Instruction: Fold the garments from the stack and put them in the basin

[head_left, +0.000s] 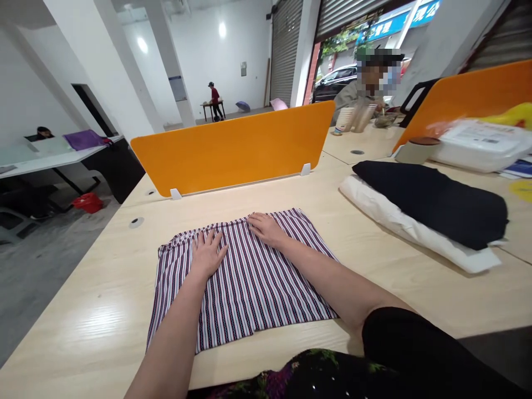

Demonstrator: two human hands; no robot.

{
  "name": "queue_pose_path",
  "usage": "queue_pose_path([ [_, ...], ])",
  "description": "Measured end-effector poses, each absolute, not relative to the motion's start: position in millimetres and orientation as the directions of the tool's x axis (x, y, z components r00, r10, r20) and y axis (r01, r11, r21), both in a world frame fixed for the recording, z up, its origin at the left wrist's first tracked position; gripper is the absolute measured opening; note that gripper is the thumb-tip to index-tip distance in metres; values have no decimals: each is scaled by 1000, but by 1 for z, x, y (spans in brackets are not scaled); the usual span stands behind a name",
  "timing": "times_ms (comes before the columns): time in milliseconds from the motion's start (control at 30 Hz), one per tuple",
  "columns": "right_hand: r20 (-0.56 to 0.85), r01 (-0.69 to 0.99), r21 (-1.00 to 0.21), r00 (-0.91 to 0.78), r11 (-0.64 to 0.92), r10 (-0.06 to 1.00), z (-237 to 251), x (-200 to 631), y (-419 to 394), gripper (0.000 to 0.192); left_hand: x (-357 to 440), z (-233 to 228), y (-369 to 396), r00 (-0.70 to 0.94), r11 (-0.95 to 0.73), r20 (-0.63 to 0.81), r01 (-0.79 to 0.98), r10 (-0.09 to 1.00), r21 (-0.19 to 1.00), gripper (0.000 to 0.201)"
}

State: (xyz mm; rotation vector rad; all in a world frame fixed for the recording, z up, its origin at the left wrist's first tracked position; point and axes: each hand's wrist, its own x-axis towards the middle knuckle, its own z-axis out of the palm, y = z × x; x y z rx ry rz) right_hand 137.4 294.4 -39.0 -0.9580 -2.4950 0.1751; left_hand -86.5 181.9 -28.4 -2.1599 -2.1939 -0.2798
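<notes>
Striped shorts (257,282), or a similar garment with a gathered waistband along the far edge, lie spread flat on the pale wooden table (95,299). On their left part, just below the waistband, my left hand (208,255) rests flat with fingers spread. My right hand (266,229) lies palm down near the middle of the waistband, its fingers stretched out over the edge. Neither hand grips the cloth. To the right, a folded black cloth (432,199) sits on top of a white cloth or wrapper (407,230), apart from both hands.
An orange divider (236,149) stands along the far side of the table. At the right are a white plastic container (484,145), a tape roll (418,149) and a second orange divider (477,102). Another person (353,91) sits at the back right behind plastic cups (363,117).
</notes>
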Motion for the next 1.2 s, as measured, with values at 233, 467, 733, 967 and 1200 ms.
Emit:
queue_pose_path([
  [233, 239, 670, -216, -669, 710, 704, -24, 130, 291, 31, -96, -31, 182, -401, 389, 150, 916, 904, 101, 68],
  [467, 167, 713, -152, -664, 684, 729, 9, 83, 310, 30, -98, -31, 187, 29, -60, 310, 994, 950, 90, 47],
  [733, 246, 769, -205, -558, 606, 792, -5, 64, 311, 35, -96, -35, 185, 100, -118, 203, 990, 974, 78, 48],
  [967, 154, 737, -297, -591, 608, 792, -9, 69, 328, 24, -101, -32, 184, -166, 154, 178, 985, 970, 79, 62],
  [1200, 432, 700, -271, -525, 661, 733, -12, 66, 305, 25, -117, -26, 187, -213, 166, 331, 972, 919, 166, 33],
])
